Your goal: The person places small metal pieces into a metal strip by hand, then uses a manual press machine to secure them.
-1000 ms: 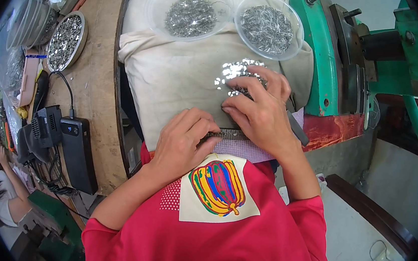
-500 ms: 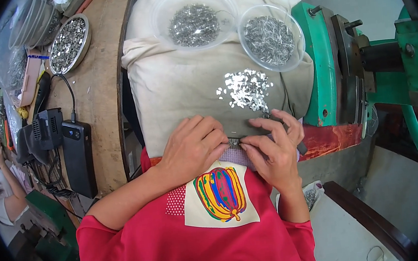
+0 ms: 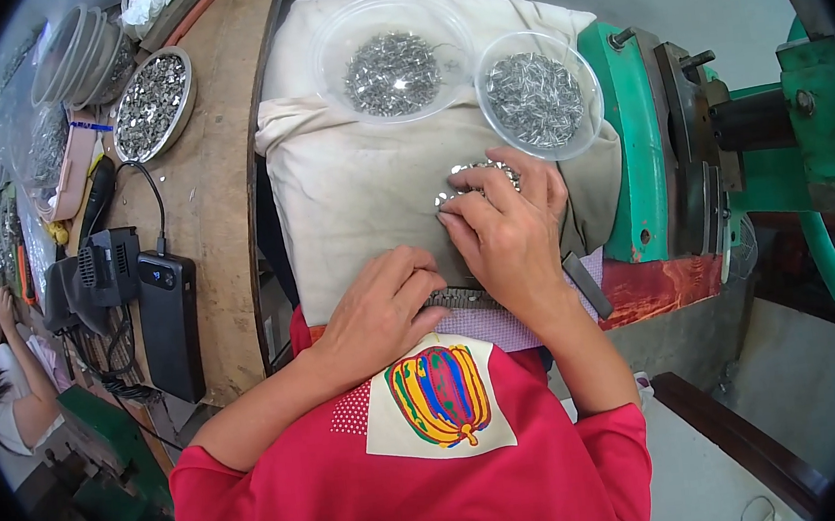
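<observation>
Across the front edge of the cloth-covered work surface lies a narrow dark strip with a row of small metal pieces along it. My left hand is closed at its left end, thumb and forefinger on either side. My right hand reaches over a loose pile of small shiny metal flakes, covering much of it. Its thumb and forefinger tips come together at the pile's near left; anything between them is too small to see. Right of my right wrist a dark bar shows; whether it joins the strip is hidden.
Behind the pile stand two clear plastic bowls, one of small metal bits, one of slim metal pieces. A green machine borders the right. On the wooden bench left are a bowl of flakes and a black power bank. A person sits far left.
My right hand has left the strip and moved forward over the flake pile. My left hand stays at the strip, which shows more now. The whole view has shifted slightly.
</observation>
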### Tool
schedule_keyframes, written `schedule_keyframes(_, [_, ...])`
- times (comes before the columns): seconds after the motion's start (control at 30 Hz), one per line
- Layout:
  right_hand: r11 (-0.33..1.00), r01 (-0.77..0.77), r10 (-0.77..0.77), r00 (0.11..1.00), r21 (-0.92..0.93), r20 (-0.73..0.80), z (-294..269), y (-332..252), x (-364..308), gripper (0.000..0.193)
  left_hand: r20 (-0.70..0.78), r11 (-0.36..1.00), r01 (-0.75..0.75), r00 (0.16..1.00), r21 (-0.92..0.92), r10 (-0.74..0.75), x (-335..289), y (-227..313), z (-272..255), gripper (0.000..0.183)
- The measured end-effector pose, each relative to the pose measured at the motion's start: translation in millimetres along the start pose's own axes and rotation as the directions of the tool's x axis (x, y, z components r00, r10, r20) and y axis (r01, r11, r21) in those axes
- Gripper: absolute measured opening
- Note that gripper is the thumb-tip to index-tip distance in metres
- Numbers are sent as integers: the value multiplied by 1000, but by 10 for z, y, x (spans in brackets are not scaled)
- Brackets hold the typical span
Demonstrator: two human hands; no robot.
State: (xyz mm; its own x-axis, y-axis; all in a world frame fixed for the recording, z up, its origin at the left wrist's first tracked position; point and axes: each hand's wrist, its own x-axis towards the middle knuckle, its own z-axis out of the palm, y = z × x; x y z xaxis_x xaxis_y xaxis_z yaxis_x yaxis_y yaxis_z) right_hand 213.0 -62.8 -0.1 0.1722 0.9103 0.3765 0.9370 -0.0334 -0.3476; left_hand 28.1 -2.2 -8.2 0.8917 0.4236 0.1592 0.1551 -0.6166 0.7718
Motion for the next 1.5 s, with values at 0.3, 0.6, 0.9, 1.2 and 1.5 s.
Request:
schedule_keyframes(0.3, [1000,2,-4,997,26,74,-114,-15,-179,13,-18,997,78,997,21,-78,89,-40,-294,23])
schedule_keyframes(0.6, [998,-57,54,996,27,76,-160,-83,-151,15,-92,964,-38,994,263,64,551,-195,-240,13])
schedule_keyframes(0.9, [996,-88,88,996,24,-13,-444,-34,-442,13,-120,956,-39,990,291,77,642,-224,-191,12])
schedule_keyframes(1.2, [992,-123,117,978,26,172,-538,-82,-607,14,-105,982,17,994,189,4,573,-178,-253,16])
schedule_keyframes(1.5, [1000,-26,25,999,15,41,-265,94,-176,15,-69,980,90,994,178,-79,297,-102,-293,15])
